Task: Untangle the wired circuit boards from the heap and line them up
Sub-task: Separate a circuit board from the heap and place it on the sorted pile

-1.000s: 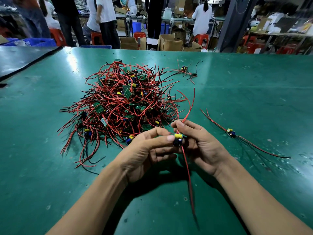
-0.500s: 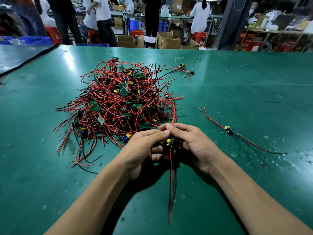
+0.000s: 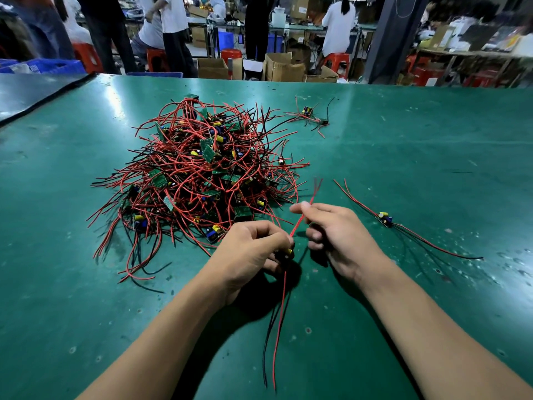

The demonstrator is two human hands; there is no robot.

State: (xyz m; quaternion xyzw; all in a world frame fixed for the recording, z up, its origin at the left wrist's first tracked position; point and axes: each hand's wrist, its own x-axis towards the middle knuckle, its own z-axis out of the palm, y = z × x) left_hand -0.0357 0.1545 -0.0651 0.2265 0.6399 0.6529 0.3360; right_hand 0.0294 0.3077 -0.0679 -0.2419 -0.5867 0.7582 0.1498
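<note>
The left hand [image 3: 251,249] is clenched around a small circuit board with a yellow capacitor [image 3: 289,252], holding it low over the green matted surface [image 3: 432,157]. Just up and right of that grip, the right hand [image 3: 340,235] pinches the board's upper red leads [image 3: 310,202], their tips standing beyond the pinch. Below the left grip its trailing leads [image 3: 277,342], one red and one black, run back toward the person. The tangled heap of red-and-black wired boards [image 3: 202,174] lies just beyond and left of both grips. One freed wired board [image 3: 385,219] lies stretched out to the right of the right grip. The step in hand looks like straightening this board's leads. Next it likely needs laying beside the freed one, parallel, leads clear of the heap.
</note>
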